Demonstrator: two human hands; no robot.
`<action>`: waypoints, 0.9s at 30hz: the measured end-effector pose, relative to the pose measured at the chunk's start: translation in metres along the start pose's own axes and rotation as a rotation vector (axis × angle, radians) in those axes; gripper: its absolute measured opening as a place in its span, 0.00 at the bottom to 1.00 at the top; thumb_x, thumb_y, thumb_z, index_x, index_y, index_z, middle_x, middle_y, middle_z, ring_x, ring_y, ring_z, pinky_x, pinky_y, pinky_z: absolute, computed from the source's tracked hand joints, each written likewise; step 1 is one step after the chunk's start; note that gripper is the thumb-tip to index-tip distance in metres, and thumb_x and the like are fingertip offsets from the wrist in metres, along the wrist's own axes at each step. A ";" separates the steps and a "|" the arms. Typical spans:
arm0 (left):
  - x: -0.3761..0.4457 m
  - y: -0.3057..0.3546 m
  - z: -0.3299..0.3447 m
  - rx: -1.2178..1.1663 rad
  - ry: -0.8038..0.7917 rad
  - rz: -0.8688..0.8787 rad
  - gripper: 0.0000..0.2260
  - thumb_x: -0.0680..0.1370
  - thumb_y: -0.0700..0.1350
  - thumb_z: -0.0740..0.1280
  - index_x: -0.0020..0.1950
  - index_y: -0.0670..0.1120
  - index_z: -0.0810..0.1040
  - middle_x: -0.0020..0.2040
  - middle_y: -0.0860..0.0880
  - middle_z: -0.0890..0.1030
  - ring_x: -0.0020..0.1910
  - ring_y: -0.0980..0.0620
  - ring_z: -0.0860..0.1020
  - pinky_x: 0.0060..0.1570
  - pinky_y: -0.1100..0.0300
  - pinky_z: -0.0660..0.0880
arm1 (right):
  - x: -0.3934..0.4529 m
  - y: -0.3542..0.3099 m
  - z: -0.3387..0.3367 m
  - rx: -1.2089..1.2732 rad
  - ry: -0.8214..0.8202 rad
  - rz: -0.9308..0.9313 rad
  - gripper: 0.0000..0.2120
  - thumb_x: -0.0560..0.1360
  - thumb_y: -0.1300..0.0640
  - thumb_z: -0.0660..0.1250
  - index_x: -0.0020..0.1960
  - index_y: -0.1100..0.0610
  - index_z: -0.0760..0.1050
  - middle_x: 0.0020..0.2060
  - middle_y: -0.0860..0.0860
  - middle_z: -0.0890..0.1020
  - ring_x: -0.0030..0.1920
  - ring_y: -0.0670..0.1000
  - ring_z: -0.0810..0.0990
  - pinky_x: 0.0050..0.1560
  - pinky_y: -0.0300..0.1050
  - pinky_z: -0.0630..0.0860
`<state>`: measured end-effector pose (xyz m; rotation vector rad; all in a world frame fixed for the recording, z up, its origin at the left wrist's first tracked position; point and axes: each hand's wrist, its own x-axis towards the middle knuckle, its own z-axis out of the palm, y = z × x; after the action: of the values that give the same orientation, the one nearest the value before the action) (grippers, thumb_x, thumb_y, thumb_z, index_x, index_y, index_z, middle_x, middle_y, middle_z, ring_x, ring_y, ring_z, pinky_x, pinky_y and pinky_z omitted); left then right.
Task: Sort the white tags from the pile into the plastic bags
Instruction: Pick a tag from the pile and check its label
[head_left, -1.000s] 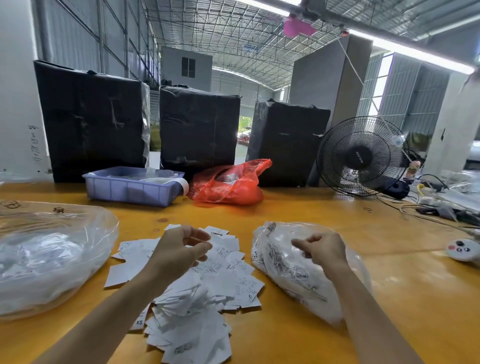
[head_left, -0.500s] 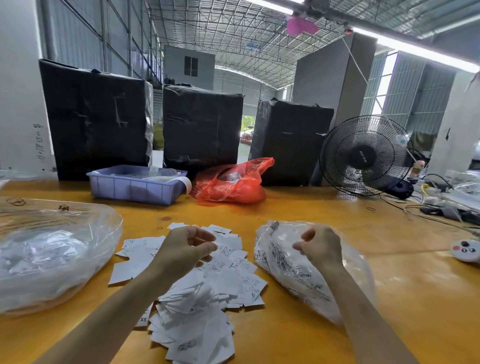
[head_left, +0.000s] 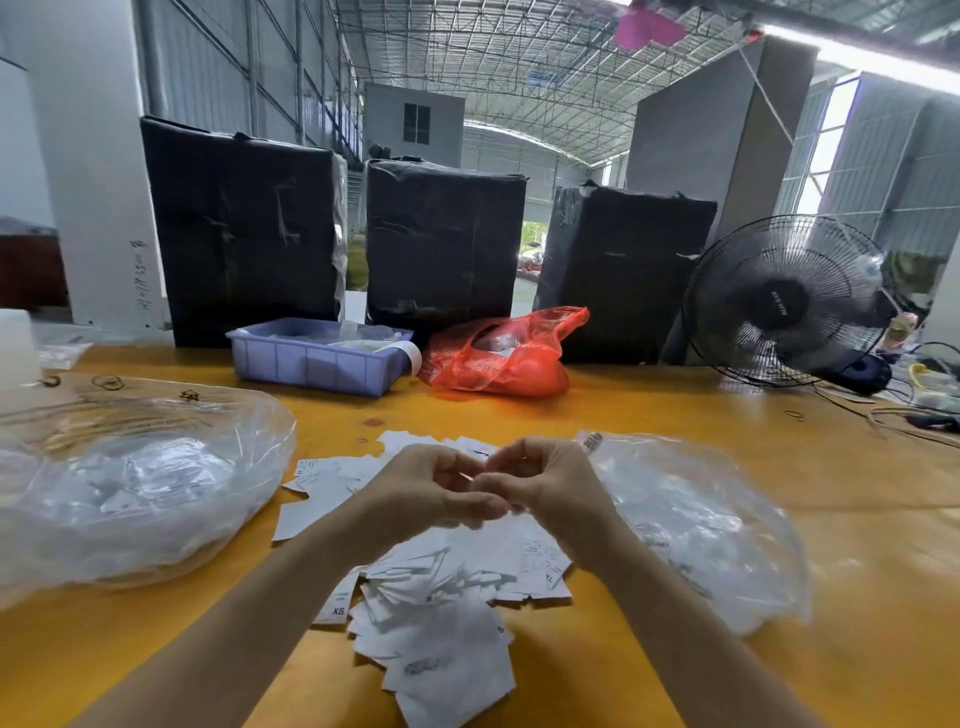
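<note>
Two hands meet above the pile of white tags (head_left: 441, 587) at the centre of my view. My left hand (head_left: 431, 488) and right hand (head_left: 545, 483) have their fingers curled inward with the fingertips touching each other; whether a tag is pinched between them I cannot tell, because the fingers hide it. The pile lies spread on the yellow table (head_left: 675, 415), running from under my hands toward six o'clock, some tags marked XS.

At nine o'clock a large clear plastic bag (head_left: 130, 483) bulges with white tags; at three o'clock a second clear bag (head_left: 701, 530) lies just beside the pile, also holding tags. Toward eleven o'clock sits a blue plastic tray (head_left: 311, 358), and at twelve o'clock a red plastic bag (head_left: 498, 358). Behind them stand three black-wrapped boxes (head_left: 441, 239). A black fan (head_left: 784, 301) stands at two o'clock.
</note>
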<state>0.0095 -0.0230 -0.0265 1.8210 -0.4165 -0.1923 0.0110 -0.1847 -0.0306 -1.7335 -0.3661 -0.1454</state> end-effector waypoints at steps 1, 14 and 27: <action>0.000 -0.001 -0.001 0.030 0.013 -0.017 0.19 0.64 0.44 0.78 0.52 0.44 0.80 0.39 0.47 0.84 0.36 0.55 0.80 0.39 0.65 0.74 | 0.000 0.001 0.003 -0.002 0.010 -0.010 0.06 0.66 0.67 0.75 0.40 0.65 0.78 0.33 0.60 0.81 0.28 0.48 0.75 0.30 0.37 0.70; 0.006 -0.015 -0.021 -0.052 0.362 -0.081 0.05 0.66 0.40 0.78 0.36 0.42 0.83 0.32 0.46 0.82 0.28 0.56 0.75 0.32 0.64 0.73 | 0.002 0.024 -0.018 -0.864 -0.434 0.075 0.27 0.63 0.53 0.79 0.60 0.52 0.78 0.57 0.44 0.79 0.54 0.43 0.75 0.56 0.37 0.73; 0.005 -0.011 -0.015 -0.308 0.367 -0.093 0.02 0.72 0.31 0.69 0.43 0.35 0.79 0.36 0.40 0.84 0.31 0.50 0.83 0.30 0.64 0.78 | 0.006 0.010 -0.027 0.216 -0.082 0.283 0.08 0.77 0.68 0.62 0.47 0.64 0.80 0.42 0.60 0.82 0.42 0.54 0.84 0.38 0.42 0.81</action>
<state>0.0214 -0.0093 -0.0320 1.5304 -0.0396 0.0164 0.0229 -0.2119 -0.0332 -1.5610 -0.1849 0.1654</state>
